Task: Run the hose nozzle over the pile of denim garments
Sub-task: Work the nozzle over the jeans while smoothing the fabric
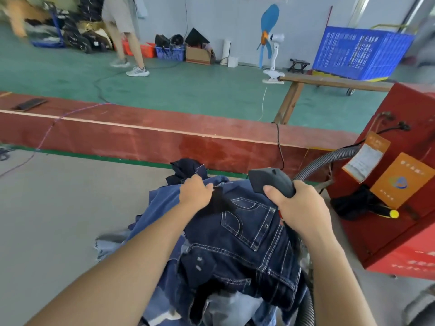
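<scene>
At the lower middle of the frame we see a pile of denim garments [235,250] heaped on a grey worktop [58,208], with a dark pair of jeans uppermost, its back pocket facing up. Our left hand [196,191] rests at the far edge of the pile, its grip curled round a fold of the cloth. Our right hand [301,208] has its grip wrapped round the dark hose nozzle [270,181], which sits just above the pile at its right side. A ribbed grey hose [327,161] runs from the nozzle up to a red machine [388,231] at the right of the frame. A blue crate [362,55] stands at the upper right, and a blue fan [269,31] beside it.
</scene>
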{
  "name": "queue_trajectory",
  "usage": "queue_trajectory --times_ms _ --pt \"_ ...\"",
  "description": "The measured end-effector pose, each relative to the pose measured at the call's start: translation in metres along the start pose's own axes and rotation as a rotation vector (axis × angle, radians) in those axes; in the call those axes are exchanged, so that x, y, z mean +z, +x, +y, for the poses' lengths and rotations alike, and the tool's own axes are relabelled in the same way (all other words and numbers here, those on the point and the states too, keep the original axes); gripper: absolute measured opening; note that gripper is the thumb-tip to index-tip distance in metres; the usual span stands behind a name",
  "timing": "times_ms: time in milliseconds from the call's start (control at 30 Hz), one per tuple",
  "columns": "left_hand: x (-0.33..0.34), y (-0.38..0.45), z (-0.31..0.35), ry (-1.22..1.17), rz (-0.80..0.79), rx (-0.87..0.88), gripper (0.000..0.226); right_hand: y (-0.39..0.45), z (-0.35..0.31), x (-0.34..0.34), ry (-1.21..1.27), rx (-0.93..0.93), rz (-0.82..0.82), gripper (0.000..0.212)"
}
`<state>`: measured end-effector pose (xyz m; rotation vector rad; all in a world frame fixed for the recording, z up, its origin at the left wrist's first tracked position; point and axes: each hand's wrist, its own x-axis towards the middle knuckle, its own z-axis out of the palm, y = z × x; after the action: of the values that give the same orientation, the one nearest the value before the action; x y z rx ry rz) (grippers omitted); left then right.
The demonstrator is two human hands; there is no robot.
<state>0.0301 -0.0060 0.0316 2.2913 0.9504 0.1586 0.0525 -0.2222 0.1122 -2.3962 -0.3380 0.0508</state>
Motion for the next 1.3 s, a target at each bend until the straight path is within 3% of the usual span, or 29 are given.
queue_trajectory --times_ms 67,167,300,400,467,567,667,700,800,900,1033,1100,1167,1233,1300 --pt "0.006 0.012 -0.005 -0.037 -0.110 -0.004 0.035 0.002 -0.001 0.001 -0.014 -0.005 -0.005 0.038" --pt "0.012 0.023 -0.002 -0.181 -0.140 0.085 0.040 0.004 0.000 0.002 -0.001 -0.021 -0.002 0.037" --pt "0.005 0.033 0.020 -0.371 -0.248 0.009 0.026 0.008 0.002 0.002 0.004 -0.028 0.006 0.036" --pt "-0.014 0.042 0.029 -0.791 -0.453 -0.069 0.020 0.010 0.004 0.002 0.038 -0.030 0.006 0.037" --pt "-0.016 0.043 0.026 -0.961 -0.494 -0.046 0.021 0.011 0.004 0.001 0.074 -0.028 0.023 0.039" --pt "-0.001 0.039 0.013 -0.611 -0.322 -0.097 0.033 0.009 0.003 -0.001 0.084 -0.030 0.034 0.039" --pt "0.006 0.037 -0.001 -0.416 -0.438 -0.153 0.068 0.006 0.002 0.000 0.068 -0.023 0.026 0.037" --pt "0.006 0.036 -0.004 -0.377 -0.428 -0.109 0.066 0.005 0.001 0.000 0.057 -0.022 0.022 0.036" --pt "0.006 0.023 -0.007 -0.177 -0.187 0.125 0.045 0.004 -0.002 0.002 0.026 -0.018 0.008 0.035" --pt "0.012 0.001 -0.007 -0.059 -0.128 0.233 0.036 0.002 -0.006 0.004 0.027 -0.020 -0.025 0.036" --pt "0.024 -0.028 -0.014 0.097 0.258 0.341 0.033 0.000 -0.007 0.007 0.026 -0.034 -0.084 0.036" --pt "0.037 -0.041 -0.017 0.190 0.131 0.333 0.052 -0.001 -0.007 0.008 0.004 -0.044 -0.089 0.035" --pt "0.050 -0.054 -0.020 0.255 -0.050 0.168 0.068 -0.004 -0.008 0.007 -0.008 -0.043 -0.096 0.035" --pt "0.058 -0.062 -0.022 0.252 -0.097 0.052 0.077 -0.005 -0.007 0.006 -0.025 -0.042 -0.110 0.036" --pt "0.062 -0.067 -0.020 0.228 -0.050 0.046 0.081 -0.006 -0.003 0.004 -0.044 -0.038 -0.136 0.036"
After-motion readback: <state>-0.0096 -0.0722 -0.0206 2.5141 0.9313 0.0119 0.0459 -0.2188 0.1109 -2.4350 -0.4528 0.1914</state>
